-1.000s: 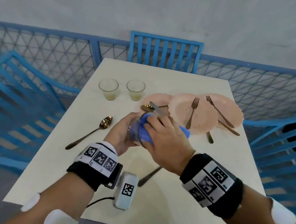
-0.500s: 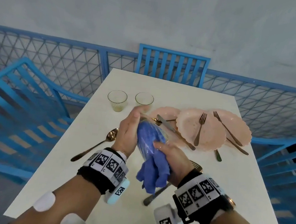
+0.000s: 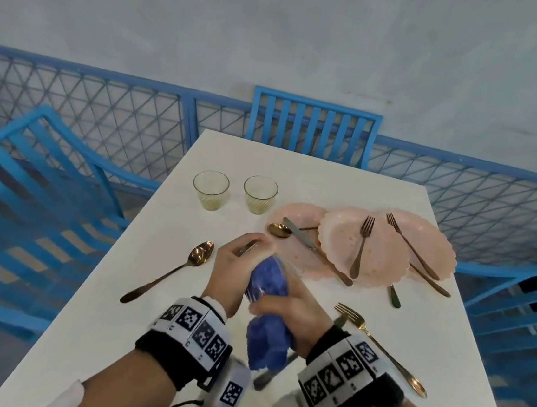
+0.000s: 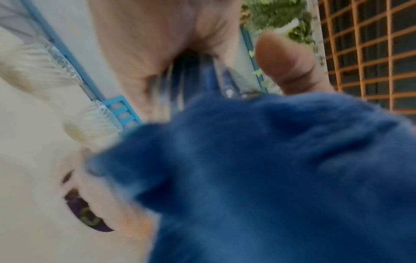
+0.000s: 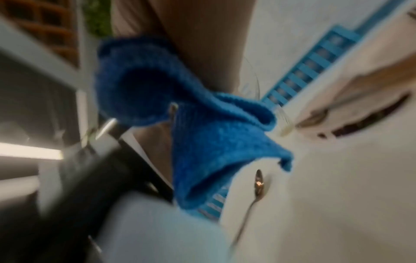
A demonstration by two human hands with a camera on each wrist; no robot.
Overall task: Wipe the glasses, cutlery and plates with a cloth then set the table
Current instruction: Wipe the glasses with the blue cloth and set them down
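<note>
My left hand (image 3: 236, 263) grips a clear glass (image 3: 288, 270) above the middle of the white table (image 3: 328, 189), its mouth tilted toward me. A blue cloth (image 3: 265, 342) is stuffed inside the glass and its tail hangs out below. My right hand (image 3: 282, 311) grips the cloth at the glass's mouth. In the left wrist view the cloth (image 4: 270, 178) fills the frame, with the glass (image 4: 225, 80) behind it. In the right wrist view the cloth (image 5: 202, 133) hangs from my palm.
Two more glasses (image 3: 210, 190) (image 3: 260, 194) stand at the back. Three pink plates (image 3: 384, 258) overlap at the right, carrying forks (image 3: 360, 246), a knife (image 3: 312, 246) and a spoon (image 3: 279, 230). A spoon (image 3: 170, 269) lies left, a fork (image 3: 378, 347) right. Blue chairs (image 3: 315, 125) surround the table.
My right hand has turned from palm-down to palm-up, twisting the cloth inside the glass. The glass has tipped so that the cloth's tail now hangs out toward me.
</note>
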